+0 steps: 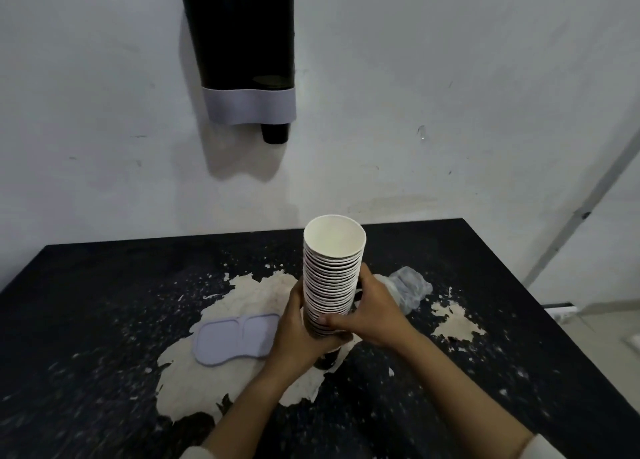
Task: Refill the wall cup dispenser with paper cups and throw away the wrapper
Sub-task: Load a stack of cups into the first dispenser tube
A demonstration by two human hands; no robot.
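A tall stack of paper cups (331,271), white inside with dark outer walls, stands upright above the table, its open mouth facing up. My left hand (298,330) wraps the stack's lower left side. My right hand (367,315) grips its lower right side, fingers across the front. The cup dispenser (242,43), dark with a pale grey base band, hangs on the wall above and to the left; a dark cup (275,133) pokes out of its bottom. A crumpled clear plastic wrapper (408,287) lies on the table just right of my right hand.
The black table (104,285) has large worn patches showing pale wood. A pale grey dispenser lid (235,337) lies flat on it, left of my hands. The white wall runs behind; the table's right edge drops to a light floor.
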